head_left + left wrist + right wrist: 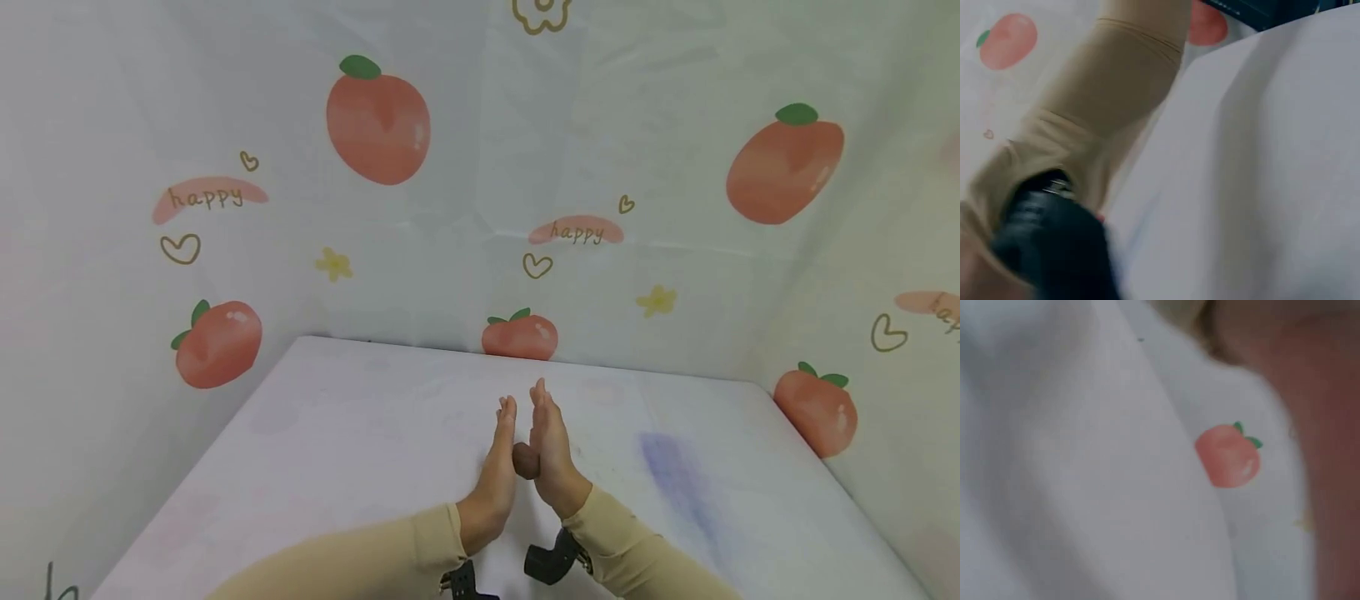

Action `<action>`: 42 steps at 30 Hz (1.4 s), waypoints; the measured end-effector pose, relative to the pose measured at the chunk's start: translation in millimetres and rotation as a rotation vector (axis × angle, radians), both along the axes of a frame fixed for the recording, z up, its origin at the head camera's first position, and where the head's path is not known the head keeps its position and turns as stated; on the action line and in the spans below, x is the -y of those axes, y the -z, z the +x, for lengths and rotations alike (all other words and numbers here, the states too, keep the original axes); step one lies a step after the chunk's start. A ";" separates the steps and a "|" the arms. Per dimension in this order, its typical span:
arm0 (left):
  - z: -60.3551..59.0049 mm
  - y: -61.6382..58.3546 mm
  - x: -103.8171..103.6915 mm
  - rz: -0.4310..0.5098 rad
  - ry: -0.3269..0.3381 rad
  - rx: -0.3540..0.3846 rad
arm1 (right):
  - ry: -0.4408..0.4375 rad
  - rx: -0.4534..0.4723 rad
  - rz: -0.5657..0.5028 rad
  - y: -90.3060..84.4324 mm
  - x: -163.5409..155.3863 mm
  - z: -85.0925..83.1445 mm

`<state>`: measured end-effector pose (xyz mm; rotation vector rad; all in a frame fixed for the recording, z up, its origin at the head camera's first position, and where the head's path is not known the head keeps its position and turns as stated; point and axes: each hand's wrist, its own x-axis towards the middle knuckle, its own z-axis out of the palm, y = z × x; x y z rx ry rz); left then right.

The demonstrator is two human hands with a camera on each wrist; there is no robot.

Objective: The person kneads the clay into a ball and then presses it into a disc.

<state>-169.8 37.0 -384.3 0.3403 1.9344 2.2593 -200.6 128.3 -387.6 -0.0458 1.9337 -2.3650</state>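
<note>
Over the middle of the white-covered table [337,442], in the head view, my two hands stand upright, palm against palm. The left hand [501,458] and the right hand [553,442] have straight fingers pointing away from me. A small brown lump [526,461] is pressed between the palms, and only its near end shows. Both arms wear beige sleeves. The left wrist view shows a beige sleeve [1104,94] and a black wrist strap [1047,237], but no hand or lump. The right wrist view is blurred, with only a skin-coloured blur [1335,456] at its right edge.
White sheeting printed with peaches [378,125] walls the table on the left, back and right. A faint bluish smear [667,467] marks the cloth to the right of the hands. Black camera mounts [551,560] sit on both wrists.
</note>
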 end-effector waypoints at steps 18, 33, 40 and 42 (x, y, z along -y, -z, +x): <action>-33.4 24.5 9.4 -0.050 -0.129 0.145 | -0.055 0.008 0.009 -7.1 10.9 34.8; -9.4 1.3 -7.5 0.110 -0.108 0.122 | 0.037 0.025 0.030 -2.7 3.1 6.3; -18.9 2.1 -8.2 0.103 -0.147 0.220 | 0.003 0.036 -0.055 2.5 10.8 10.8; -20.5 3.8 -8.5 0.091 -0.154 0.226 | 0.011 0.043 -0.061 3.7 12.2 12.0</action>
